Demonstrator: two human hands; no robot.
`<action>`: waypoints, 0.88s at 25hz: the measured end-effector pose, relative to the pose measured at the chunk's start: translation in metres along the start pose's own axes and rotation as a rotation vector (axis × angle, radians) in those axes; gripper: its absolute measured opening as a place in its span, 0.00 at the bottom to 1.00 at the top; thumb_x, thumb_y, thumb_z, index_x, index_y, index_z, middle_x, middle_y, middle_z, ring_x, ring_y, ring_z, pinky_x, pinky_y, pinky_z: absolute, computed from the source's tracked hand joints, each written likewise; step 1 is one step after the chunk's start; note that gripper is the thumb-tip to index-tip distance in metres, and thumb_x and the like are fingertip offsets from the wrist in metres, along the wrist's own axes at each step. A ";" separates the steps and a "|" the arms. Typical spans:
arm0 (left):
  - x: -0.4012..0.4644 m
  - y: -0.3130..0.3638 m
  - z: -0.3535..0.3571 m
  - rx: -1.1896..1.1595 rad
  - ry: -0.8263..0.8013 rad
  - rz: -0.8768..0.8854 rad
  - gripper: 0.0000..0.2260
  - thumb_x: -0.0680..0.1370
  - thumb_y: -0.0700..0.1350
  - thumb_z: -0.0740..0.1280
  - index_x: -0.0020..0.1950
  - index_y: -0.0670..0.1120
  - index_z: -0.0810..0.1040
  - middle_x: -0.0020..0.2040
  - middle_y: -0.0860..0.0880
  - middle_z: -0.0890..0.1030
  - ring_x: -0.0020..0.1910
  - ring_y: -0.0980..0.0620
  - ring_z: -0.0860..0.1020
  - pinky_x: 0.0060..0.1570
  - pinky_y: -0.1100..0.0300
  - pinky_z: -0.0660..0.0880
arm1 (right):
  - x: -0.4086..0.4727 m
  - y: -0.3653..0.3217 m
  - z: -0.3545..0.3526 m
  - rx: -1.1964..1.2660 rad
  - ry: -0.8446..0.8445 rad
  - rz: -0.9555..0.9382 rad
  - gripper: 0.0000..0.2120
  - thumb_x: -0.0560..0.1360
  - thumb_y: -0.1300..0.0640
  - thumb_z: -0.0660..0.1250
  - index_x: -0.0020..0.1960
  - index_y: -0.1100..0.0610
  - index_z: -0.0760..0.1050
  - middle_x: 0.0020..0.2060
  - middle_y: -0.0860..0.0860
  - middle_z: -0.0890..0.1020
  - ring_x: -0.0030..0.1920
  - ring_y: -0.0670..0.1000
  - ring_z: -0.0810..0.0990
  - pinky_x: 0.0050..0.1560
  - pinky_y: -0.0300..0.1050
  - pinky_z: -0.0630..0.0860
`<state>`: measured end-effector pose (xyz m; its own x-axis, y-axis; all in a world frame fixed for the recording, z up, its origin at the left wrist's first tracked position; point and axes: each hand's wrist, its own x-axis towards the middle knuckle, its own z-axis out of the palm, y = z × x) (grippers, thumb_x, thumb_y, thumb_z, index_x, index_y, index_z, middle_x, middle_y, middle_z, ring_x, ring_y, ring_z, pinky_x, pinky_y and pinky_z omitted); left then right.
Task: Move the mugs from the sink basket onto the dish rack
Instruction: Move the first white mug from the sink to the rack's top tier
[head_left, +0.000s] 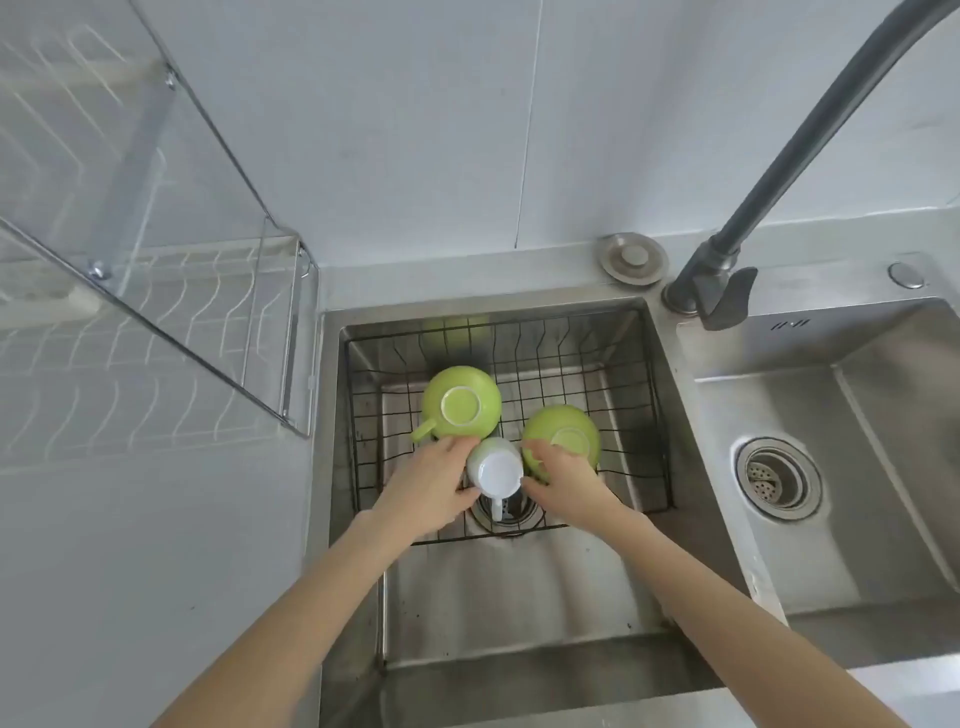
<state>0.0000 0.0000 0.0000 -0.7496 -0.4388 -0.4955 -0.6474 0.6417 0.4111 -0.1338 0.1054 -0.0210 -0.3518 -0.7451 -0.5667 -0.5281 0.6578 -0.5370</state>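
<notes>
Task looks barely begun: all three mugs sit in the sink basket (613, 358), and the dish rack (156, 332) at 9 o'clock shows no mug on its wires (seen thru a clear panel (171, 208), so not fully certain).

Both hands are on the white mug (495, 465), which sits upside down near the basket's 6 o'clock edge w/ its handle pointing toward the person. The left hand (431, 483) curls against its 9 o'clock side, fingers cupped round the wall; the right hand (563, 480) closes in from 3 o'clock, thumb at the mug, fingers bent and also touching the right green mug (561, 441). Whether the white mug is lifted yet can't be told.

The left green mug (461, 402) sits at 11 o'clock from the white one, inverted, handle toward 8 o'clock. So three moves are left, approx.

Materials: green mugs are glossy glazed ceramic, wide and rounded w/ flat foot rings; white mug is narrower, straight-walled, smooth. Basket is thin dark wire grid. Sink (519, 597) is brushed stainless, square-cornered. Rack is pale coated wire w/ wavy slots.
</notes>
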 end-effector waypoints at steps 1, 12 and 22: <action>0.007 0.000 0.005 0.023 -0.025 -0.002 0.25 0.75 0.47 0.63 0.70 0.47 0.60 0.69 0.46 0.68 0.67 0.44 0.67 0.60 0.48 0.71 | 0.007 0.004 0.004 0.004 -0.004 0.001 0.23 0.75 0.60 0.61 0.70 0.58 0.64 0.61 0.60 0.76 0.61 0.60 0.74 0.57 0.49 0.73; 0.048 0.011 0.051 0.142 -0.069 -0.075 0.33 0.74 0.49 0.65 0.74 0.47 0.51 0.71 0.45 0.60 0.67 0.44 0.63 0.55 0.50 0.72 | 0.046 0.022 0.031 0.146 -0.024 0.069 0.27 0.73 0.68 0.58 0.72 0.59 0.61 0.55 0.64 0.78 0.50 0.59 0.76 0.46 0.46 0.71; 0.054 0.015 0.064 0.100 0.048 -0.147 0.29 0.73 0.44 0.66 0.71 0.48 0.57 0.67 0.45 0.63 0.63 0.43 0.65 0.46 0.52 0.75 | 0.045 0.026 0.037 0.137 0.019 0.048 0.28 0.73 0.66 0.59 0.72 0.56 0.61 0.58 0.63 0.77 0.56 0.62 0.77 0.53 0.49 0.75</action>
<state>-0.0412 0.0267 -0.0697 -0.6555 -0.5600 -0.5067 -0.7351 0.6269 0.2581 -0.1348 0.0930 -0.0842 -0.3896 -0.7136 -0.5823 -0.4001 0.7006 -0.5909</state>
